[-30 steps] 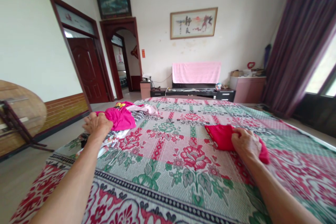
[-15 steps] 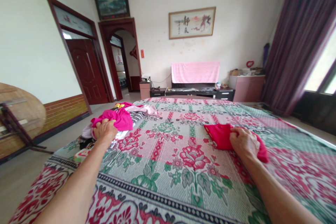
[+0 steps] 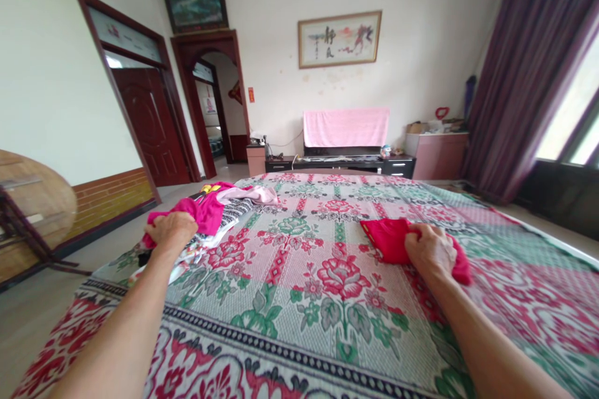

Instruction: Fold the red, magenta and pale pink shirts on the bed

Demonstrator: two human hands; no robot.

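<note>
At the left edge of the patterned cloth, my left hand (image 3: 173,229) is closed on a magenta garment (image 3: 209,212) that lies over a heap of clothes. Also in that heap are a pale pink garment (image 3: 259,194) and a black-and-white patterned one (image 3: 228,217). On the right, a folded bright red garment (image 3: 386,239) lies flat on the cloth. My right hand (image 3: 431,250) rests on it with fingers curled round a fold; the fingertips are partly hidden.
A floral cloth (image 3: 309,318) covers the broad surface before me. Beyond it, a low black TV cabinet (image 3: 281,166) stands under a screen draped with a pink towel (image 3: 346,128). A round wooden tabletop (image 3: 37,199) leans at the left. A purple curtain (image 3: 519,75) hangs at right.
My left hand has moved a little left and towards me, drawing the magenta garment with it and baring more of the patterned clothes. The right hand stays on the red garment. The view has shifted slightly.
</note>
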